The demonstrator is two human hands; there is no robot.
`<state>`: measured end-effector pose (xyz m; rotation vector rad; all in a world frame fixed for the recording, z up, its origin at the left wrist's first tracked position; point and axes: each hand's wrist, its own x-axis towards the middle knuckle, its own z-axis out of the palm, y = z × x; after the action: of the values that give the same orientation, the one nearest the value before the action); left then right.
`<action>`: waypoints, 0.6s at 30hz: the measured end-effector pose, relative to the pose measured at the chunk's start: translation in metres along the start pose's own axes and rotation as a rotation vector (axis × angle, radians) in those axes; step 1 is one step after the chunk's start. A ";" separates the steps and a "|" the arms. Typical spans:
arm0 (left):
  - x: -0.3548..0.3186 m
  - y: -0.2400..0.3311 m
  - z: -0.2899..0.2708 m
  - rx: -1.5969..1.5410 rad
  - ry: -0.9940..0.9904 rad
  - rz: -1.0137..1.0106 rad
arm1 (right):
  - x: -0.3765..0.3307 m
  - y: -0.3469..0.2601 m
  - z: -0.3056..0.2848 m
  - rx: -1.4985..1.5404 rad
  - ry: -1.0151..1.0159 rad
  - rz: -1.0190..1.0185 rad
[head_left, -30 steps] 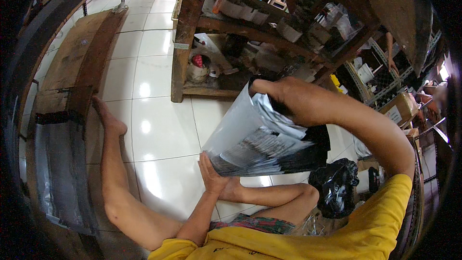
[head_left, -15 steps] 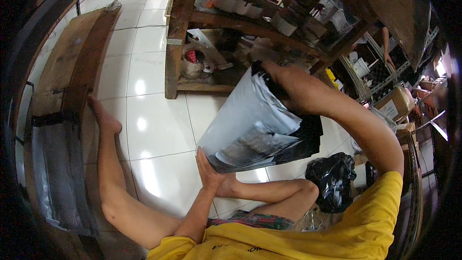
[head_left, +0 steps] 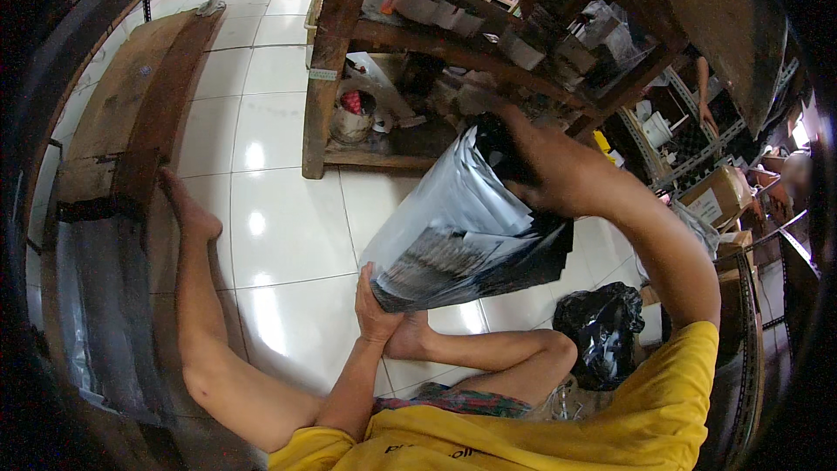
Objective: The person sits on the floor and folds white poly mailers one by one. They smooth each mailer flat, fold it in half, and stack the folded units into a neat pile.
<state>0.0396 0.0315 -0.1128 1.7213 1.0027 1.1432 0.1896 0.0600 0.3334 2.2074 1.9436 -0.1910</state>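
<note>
A thick bundle of plastic sheets or bags (head_left: 436, 209), silvery grey on one face and black on the other, is held bent and tilted above the floor in front of me. My left hand (head_left: 377, 307) is closed round its lower left corner. At the upper right, my right hand (head_left: 547, 166) grips the dark, curled edge; it is smeared by motion and its fingers are partly hidden. The layers fan out a little along the bundle's right side.
A wooden bench (head_left: 131, 96) runs along the left, with a similar dark plastic stack (head_left: 109, 314) on it. Ahead stands a cluttered wooden shelf (head_left: 375, 159). A black plastic bag (head_left: 602, 331) lies beside my bent right leg; cardboard boxes (head_left: 719, 196) are at the right. Other people's limbs show farther off.
The bundle has shifted slightly and its far edge curls more, with the layers more fanned. My right hand has moved a little with it. My left hand keeps its grip.
</note>
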 end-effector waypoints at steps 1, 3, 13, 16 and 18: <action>0.000 -0.003 0.001 0.000 0.007 0.016 | 0.000 0.001 0.000 -0.005 0.038 -0.026; 0.001 -0.003 0.000 0.015 0.031 0.038 | -0.001 0.005 0.002 -0.014 0.113 -0.076; 0.003 0.012 0.009 0.175 0.121 0.075 | 0.019 0.005 0.014 0.042 0.198 -0.239; 0.001 -0.001 0.010 0.096 0.061 0.058 | 0.017 -0.005 -0.003 0.065 0.137 -0.288; 0.001 -0.001 0.009 0.115 0.077 0.092 | 0.021 0.001 -0.003 0.044 0.209 -0.431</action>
<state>0.0482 0.0313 -0.1150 1.8423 1.0639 1.2393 0.1935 0.0805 0.3318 1.8660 2.5358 -0.0635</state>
